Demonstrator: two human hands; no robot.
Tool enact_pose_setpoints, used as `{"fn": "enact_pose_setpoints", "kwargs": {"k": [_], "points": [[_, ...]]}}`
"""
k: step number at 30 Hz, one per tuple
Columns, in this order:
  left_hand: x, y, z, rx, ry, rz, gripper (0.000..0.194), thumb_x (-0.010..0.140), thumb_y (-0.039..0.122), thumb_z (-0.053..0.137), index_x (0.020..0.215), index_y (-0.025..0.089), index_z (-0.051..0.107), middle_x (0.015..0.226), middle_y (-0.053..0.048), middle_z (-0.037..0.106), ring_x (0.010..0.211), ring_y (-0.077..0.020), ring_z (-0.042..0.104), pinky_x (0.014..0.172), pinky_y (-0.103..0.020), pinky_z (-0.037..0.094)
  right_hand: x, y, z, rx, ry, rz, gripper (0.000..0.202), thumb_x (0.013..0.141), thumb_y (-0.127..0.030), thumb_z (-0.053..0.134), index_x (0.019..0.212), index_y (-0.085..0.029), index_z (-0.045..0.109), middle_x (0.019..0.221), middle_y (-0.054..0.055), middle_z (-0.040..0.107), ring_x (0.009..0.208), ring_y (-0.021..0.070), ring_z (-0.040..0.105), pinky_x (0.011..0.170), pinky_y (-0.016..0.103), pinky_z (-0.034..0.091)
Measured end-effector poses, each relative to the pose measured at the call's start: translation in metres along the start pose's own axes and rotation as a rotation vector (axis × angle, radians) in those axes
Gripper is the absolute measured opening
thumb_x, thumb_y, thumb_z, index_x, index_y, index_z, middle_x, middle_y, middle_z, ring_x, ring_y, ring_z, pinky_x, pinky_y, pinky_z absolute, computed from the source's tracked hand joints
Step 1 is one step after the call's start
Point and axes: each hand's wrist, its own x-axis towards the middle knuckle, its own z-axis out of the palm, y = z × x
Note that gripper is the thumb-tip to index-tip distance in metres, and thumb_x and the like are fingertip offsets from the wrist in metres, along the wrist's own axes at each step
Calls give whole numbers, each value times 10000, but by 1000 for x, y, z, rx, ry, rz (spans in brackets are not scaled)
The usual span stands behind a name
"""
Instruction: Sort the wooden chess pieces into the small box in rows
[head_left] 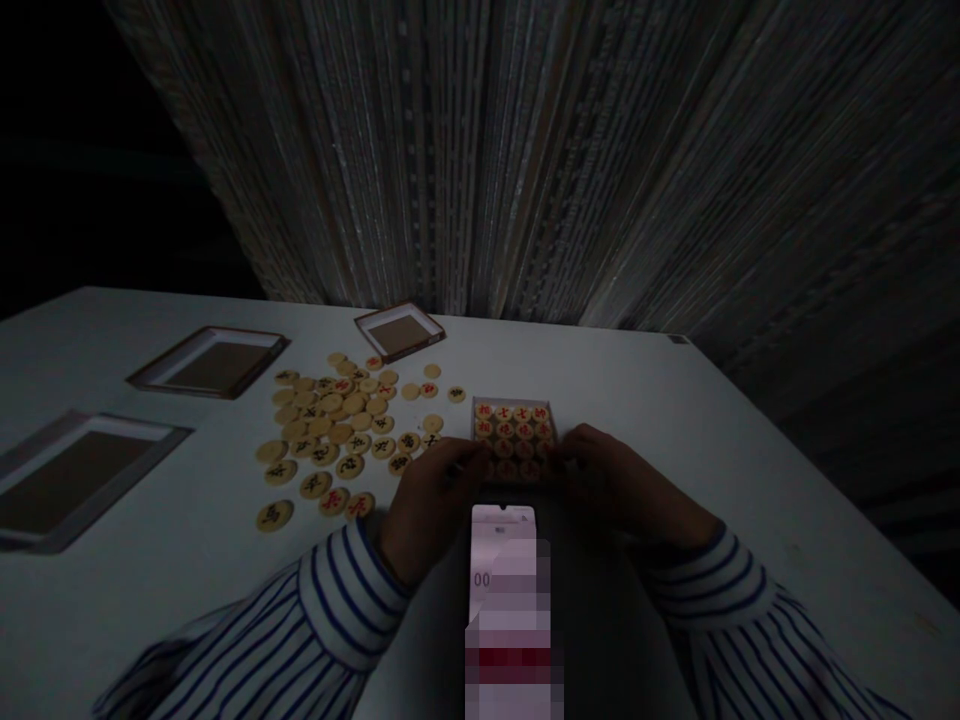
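A small open box (513,401) filled with rows of red-marked Chinese chess pieces (505,430) sits in front of me. At its lower left side my left hand (433,505) has its fingers closed on the edge. My right hand (626,485) is curled at the right side, fingertips against the box in shadow. To the left, many loose round chess pieces (339,434) are scattered in a heap, some with black characters, some red, others blank side up.
Three shallow open box parts lie on the white table (645,400): a large one (169,440) at the left, another (202,388) behind it, a smaller one (405,352) at the back. A lit phone (487,545) lies before me. A string curtain (465,150) hangs beyond.
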Motion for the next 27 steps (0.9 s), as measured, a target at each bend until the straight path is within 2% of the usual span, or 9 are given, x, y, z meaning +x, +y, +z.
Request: {"fn": "enact_pose_setpoints", "kwargs": {"k": [8,19,27], "points": [[-1,-1,-1,13,-16,2,223,815,312,496,852,175,668,802,-49,668,716,-163,595,650,-260,454,1,-1,-1,-18,-18,-1,162,766,-188,581,927,-183,596,858,56,567,743,156,546,646,320,481],[0,0,-1,19,-22,9,208,820,303,497,861,173,654,799,-37,663,722,-156,596,654,-273,465,0,5,2,-84,-40,19,195,797,-276,575,970,-191,606,883,60,568,780,168,537,676,325,454],[0,0,-1,49,-39,9,230,833,309,479,860,163,654,797,-43,657,723,-155,591,660,-280,465,0,3,0,-69,-54,4,198,796,-236,566,981,-185,610,917,74,566,807,172,539,702,332,466]]}}
